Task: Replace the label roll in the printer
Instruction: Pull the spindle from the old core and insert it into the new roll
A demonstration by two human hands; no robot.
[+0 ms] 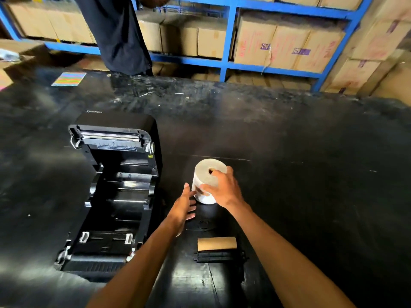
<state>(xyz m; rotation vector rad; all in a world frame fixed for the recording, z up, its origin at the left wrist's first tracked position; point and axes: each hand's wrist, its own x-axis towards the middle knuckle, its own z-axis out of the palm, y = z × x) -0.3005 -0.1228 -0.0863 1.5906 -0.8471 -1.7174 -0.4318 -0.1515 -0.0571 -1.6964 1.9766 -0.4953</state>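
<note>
Hidden, cropped and blurred parts

The right hand point(222, 187) covers the near side of the label roll point(205, 174); the standing person point(117, 34) is cut off by the top edge; the printer point(111, 192) sticker's print is too blurred to read.

Matt paper label roll point(208, 176); seemingly glossy plastic printer point(115, 192).

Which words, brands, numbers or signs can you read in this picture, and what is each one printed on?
"Xprinter": on the raised lid of the printer, faint.
"HOV", as it reads: purple stickers on the cardboard boxes, blurred, so uncertain.
Pink scrawl on the same boxes: unreadable.
Blue-framed sticker inside the printer lid: too small to read.
Label roll, cardboard tube, striped sheet: no readable text.
</note>
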